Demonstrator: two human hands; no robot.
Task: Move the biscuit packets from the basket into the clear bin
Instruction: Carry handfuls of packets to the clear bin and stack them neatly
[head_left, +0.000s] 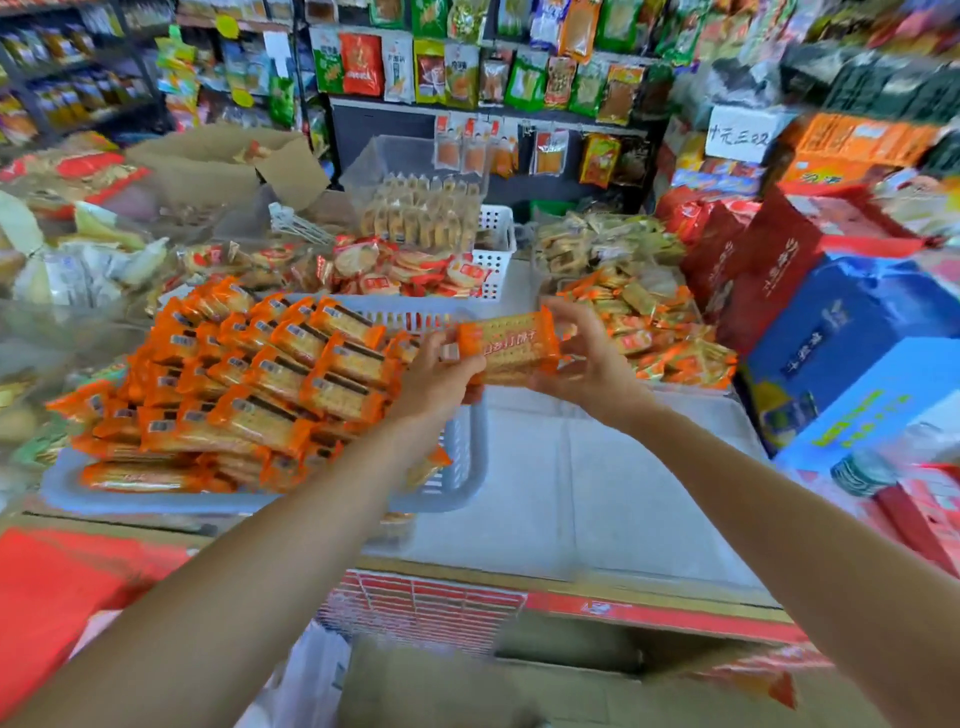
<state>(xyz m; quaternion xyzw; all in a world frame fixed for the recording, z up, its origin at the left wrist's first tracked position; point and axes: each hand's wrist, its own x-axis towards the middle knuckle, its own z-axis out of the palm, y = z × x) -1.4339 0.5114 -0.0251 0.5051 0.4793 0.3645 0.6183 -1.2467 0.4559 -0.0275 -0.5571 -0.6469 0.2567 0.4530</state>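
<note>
Orange biscuit packet (506, 349) in mid-air, left hand (441, 374) and right hand (587, 358) each pinching an end, between basket (470, 457) and clear bin (623, 493); stacked packets (270, 384) fill the basket, bin looks bare, so early days, I'd say

One orange biscuit packet (511, 347) is held level between both hands, its left end gripped by the left hand (441, 376) and its right end pinched by the right hand (587, 358). It is seen just past the right rim of the basket (156, 501) (heaped with matching packets (270, 384)), above the near edge of the clear bin (597, 467) alongside.
</note>
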